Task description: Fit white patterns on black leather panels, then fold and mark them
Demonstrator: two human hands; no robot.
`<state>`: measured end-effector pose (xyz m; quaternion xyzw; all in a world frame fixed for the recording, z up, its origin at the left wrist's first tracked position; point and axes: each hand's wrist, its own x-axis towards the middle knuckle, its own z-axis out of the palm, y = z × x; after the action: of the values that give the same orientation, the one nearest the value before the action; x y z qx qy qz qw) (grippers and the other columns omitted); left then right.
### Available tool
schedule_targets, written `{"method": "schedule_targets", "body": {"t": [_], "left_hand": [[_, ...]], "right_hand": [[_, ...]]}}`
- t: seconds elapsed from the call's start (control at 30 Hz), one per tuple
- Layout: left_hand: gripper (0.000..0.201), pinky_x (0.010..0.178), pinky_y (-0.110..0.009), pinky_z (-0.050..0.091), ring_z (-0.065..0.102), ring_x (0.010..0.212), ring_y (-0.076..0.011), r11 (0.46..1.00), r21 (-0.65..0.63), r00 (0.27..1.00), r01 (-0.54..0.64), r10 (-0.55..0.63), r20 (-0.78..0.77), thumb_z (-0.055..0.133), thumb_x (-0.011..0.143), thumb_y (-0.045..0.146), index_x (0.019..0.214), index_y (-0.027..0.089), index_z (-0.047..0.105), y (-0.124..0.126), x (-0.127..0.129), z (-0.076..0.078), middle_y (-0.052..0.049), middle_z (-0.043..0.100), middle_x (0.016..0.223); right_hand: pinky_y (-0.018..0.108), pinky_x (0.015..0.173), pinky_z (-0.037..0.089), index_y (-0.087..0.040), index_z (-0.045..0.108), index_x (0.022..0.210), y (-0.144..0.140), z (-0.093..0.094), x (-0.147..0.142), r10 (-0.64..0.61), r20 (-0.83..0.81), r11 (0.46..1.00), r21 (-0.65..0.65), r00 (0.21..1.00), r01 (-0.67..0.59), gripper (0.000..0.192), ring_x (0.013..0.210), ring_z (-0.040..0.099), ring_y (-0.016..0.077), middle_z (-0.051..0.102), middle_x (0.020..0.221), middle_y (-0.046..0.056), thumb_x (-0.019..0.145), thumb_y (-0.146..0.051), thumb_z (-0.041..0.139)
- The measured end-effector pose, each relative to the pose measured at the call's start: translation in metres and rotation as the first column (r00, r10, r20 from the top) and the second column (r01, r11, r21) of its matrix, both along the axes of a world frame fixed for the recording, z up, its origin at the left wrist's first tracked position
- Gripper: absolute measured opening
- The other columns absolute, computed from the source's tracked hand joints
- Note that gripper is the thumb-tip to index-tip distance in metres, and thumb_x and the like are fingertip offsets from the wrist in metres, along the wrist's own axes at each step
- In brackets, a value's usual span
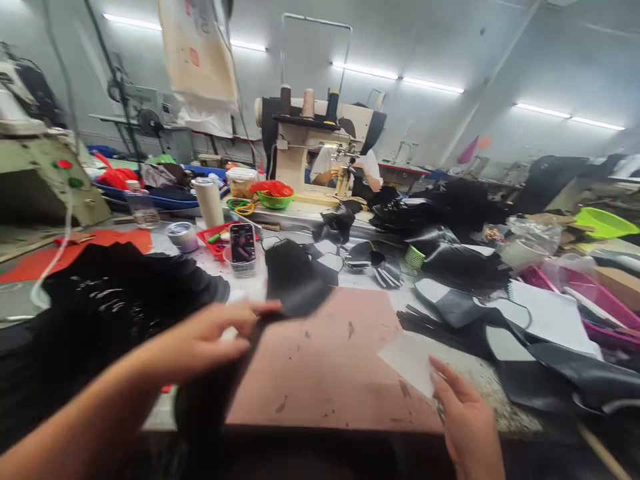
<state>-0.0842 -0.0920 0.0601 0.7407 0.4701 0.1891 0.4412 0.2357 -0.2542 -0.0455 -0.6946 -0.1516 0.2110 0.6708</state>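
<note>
My left hand (pixel 215 340) is at the left edge of a pink board (pixel 320 367), its thumb and fingers closed on a black leather-like piece (pixel 207 400) that hangs below it, blurred. Just beyond the fingertips, another black piece (pixel 305 297) overlaps the board's far edge; whether the two are joined I cannot tell. On the board's right side, my right hand (pixel 465 413) pinches a thin, pale angular piece (pixel 413 360) by its near edge. Dark marks are scattered over the pink surface.
A large pile of black pieces (pixel 115 293) lies left, more black pieces (pixel 450 303) lie right. Behind the board stand a phone (pixel 243 245), a white tumbler (pixel 208 202) and a sewing machine (pixel 293 160). A person's forearms (pixel 370 170) show behind it. A magenta basket (pixel 595 300) sits right.
</note>
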Motion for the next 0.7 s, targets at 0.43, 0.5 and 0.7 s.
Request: {"method": "schedule_targets", "body": {"t": [0.43, 0.5, 0.7], "left_hand": [[0.027, 0.066, -0.029, 0.043, 0.057, 0.072, -0.0186, 0.919, -0.216, 0.936, 0.33, -0.349, -0.055, 0.045, 0.074, 0.045, 0.072, 0.02, 0.052, -0.002, 0.118, -0.053, 0.0, 0.06, 0.073], [0.023, 0.058, -0.027, 0.042, 0.055, 0.063, -0.0159, 0.904, -0.333, 0.96, 0.266, -0.278, 0.013, 0.05, 0.068, 0.042, 0.066, 0.02, 0.044, -0.005, 0.132, -0.062, 0.003, 0.055, 0.061], [0.019, 0.048, -0.023, 0.037, 0.046, 0.046, -0.011, 0.942, -0.3, 0.987, 0.15, -0.163, -0.017, 0.048, 0.064, 0.03, 0.062, 0.022, 0.031, -0.008, 0.151, -0.092, 0.01, 0.039, 0.049]], "right_hand": [[0.026, 0.062, 0.046, -0.017, 0.069, 0.081, 0.017, -0.002, -0.011, 0.202, -0.395, 0.976, 0.16, 0.896, -0.15, 0.041, 0.068, 0.059, 0.0155, 0.068, 0.076, 0.003, 0.045, -0.034, 0.08], [0.025, 0.058, 0.045, -0.017, 0.069, 0.083, 0.022, -0.01, -0.02, 0.305, -0.4, 0.952, 0.152, 0.864, -0.266, 0.041, 0.063, 0.057, 0.0136, 0.067, 0.071, 0.002, 0.048, -0.036, 0.079], [0.027, 0.057, 0.046, -0.017, 0.07, 0.086, 0.046, -0.027, -0.018, 0.48, -0.021, 0.876, -0.041, 0.877, -0.48, 0.027, 0.061, 0.056, 0.0147, 0.064, 0.068, 0.002, 0.064, -0.031, 0.064]]}}
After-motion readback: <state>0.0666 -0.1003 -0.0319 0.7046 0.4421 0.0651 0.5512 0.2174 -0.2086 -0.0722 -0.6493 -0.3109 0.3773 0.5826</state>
